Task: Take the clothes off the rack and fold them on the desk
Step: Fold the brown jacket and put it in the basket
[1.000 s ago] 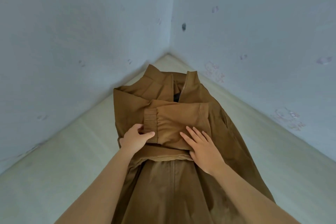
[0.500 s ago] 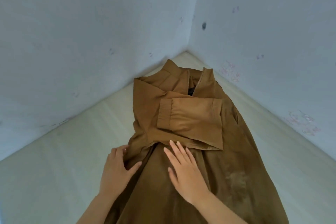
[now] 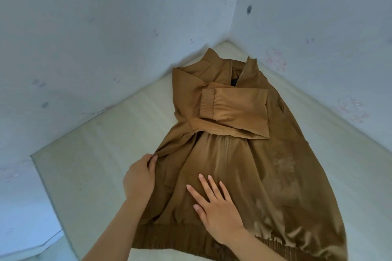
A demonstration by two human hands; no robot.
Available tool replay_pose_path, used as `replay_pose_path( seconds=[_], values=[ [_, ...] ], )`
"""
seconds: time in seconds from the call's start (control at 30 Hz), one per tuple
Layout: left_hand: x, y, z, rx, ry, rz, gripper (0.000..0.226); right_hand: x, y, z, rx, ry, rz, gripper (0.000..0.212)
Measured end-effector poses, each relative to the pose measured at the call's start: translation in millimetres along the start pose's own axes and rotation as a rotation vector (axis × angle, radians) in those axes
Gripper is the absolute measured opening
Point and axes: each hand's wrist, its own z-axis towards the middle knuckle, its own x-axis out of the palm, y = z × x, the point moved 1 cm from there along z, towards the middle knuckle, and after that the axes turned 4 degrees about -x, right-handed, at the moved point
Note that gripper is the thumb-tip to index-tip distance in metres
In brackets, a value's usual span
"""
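Item: brown jacket [image 3: 269,176], one piece. It lies front side up on the pale desk [image 3: 91,165], in the corner where two bluish walls [image 3: 106,27] meet. The collar [image 3: 214,59] points into the corner and the ribbed hem [image 3: 169,237] lies nearest the person.

- Sleeve [image 3: 239,110]: folded across the chest, with its gathered cuff [image 3: 206,103] toward the left side of the garment. A second layer of cloth shows beneath it along its lower edge.
- Zip [image 3: 226,144]: runs down the middle of the front below the folded sleeve. The top of the garment stands open at the neck.
- Left hand [image 3: 137,180]: at the left edge of the jacket, partly on the desk. Its fingers [image 3: 151,161] are curled close and pinch a fold of the side seam, which bunches into creases at the grip. The thumb is hidden behind the hand.
- Right hand [image 3: 218,207]: laid palm down on the lower front of the jacket, just above the hem. Its fingers [image 3: 206,184] are straight and moderately spread, pressing flat on the cloth and holding nothing. The thumb reaches out toward the left hand.
- The two hands are near each other but apart, with a strip of cloth between them.
- Walls: marked with faint pink and grey smudges, and one dark spot [image 3: 249,9] on the right-hand wall.
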Motion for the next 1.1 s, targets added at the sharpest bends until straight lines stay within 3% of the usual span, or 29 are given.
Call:
replay_pose_path(
  seconds=[0.13, 0.23, 0.27, 0.33, 0.4, 0.43, 0.5, 0.63, 0.77, 0.87, 1.0, 1.1],
  values=[
    [-20.7, -4.2, -16.5, 0.044, 0.011, -0.035, 0.03, 1.2, 18.5, -15.9, 0.071, 0.059, 0.064, 0.051],
    [-37.3, -37.5, -37.8, 0.23, 0.065, -0.101, 0.018, -4.1, 25.8, -15.6, 0.078, 0.082, 0.51, 0.048],
    [-38.8, -46.7, -48.0, 0.314, 0.18, -0.156, 0.013, -7.9, 28.4, -17.7, 0.14, 0.06, 0.751, 0.045],
    [-29.9, -52.4, -69.9, 0.381, 0.57, -0.244, 0.021, -17.4, 26.2, -25.5, 0.367, -0.155, 1.171, 0.035],
    [-12.9, -28.5, -90.4, 0.374, 0.892, -0.145, 0.031, -20.3, 17.5, -40.3, 0.652, -0.315, 1.3, 0.03],
    [-5.6, -13.4, -95.3, 0.425, 0.918, -0.049, 0.031, -18.5, 12.9, -47.9, 0.765, -0.325, 1.313, 0.028],
    [1.0, 8.6, -98.2, 0.557, 0.859, 0.036, 0.022, -14.3, 7.8, -61.2, 0.866, -0.261, 1.336, 0.027],
    [-5.6, 16.5, -102.2, 0.662, 0.833, 0.081, 0.027, -19.2, 6.0, -61.0, 0.839, -0.162, 1.314, 0.024],
    [-6.2, 20.0, -97.5, 0.608, 0.887, 0.06, 0.026, -54.0, -19.3, -31.5, 0.823, -0.356, 1.319, 0.023],
    [-2.3, 15.9, -96.5, 0.558, 0.858, 0.056, 0.017, -83.6, -54.4, 2.7, 0.855, -0.529, 1.289, 0.039],
    [5.4, 8.5, -100.0, 0.592, 0.634, 0.113, 0.018, -98.3, -95.2, 44.2, 0.975, -0.649, 1.678, 0.068],
    [12.8, -1.1, -89.5, 0.644, 0.436, 0.142, 0.036, -103.5, -117.2, 62.0, 1.034, -0.715, 1.974, 0.071]
  ],
)
